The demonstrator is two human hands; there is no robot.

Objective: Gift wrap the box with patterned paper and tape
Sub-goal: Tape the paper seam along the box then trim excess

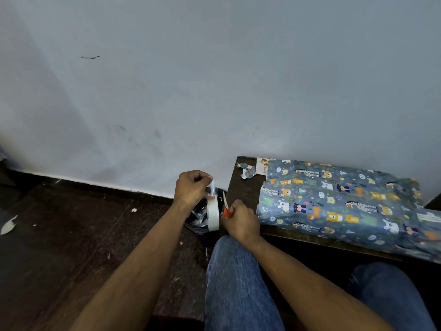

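Already papered, the box (334, 199) lies on the low table (241, 187), its thin wrap likely tear-prone. The left hand (191, 187) pinches limp, sticky strip off the tape roll (213, 216); the right hand (241, 220) grips scissors (225, 206).

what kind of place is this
Probably a plain room at home, not a workshop: a bare pale painted wall meets a dark speckled stone floor, and the animal-patterned blue wrapped box lies on a low dark wooden table.
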